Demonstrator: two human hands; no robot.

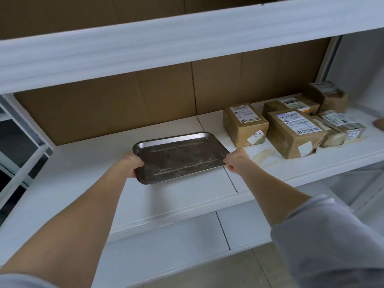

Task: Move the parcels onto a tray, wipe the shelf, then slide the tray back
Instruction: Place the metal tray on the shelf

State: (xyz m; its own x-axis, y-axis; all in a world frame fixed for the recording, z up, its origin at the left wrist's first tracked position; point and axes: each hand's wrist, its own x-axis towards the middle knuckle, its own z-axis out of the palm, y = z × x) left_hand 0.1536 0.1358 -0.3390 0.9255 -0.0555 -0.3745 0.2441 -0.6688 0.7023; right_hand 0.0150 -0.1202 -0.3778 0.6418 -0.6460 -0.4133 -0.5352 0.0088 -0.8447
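Left hand (133,164) and right hand (236,161) grip the tray (180,157) — fingers hidden underneath.

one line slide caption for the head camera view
Left hand and right hand grip an empty metal tray at the white shelf, parcels beside it.

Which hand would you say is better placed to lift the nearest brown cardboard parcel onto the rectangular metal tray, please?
Probably the right hand: it grips the tray on the side nearest the parcel, whereas the left hand holds the far side.
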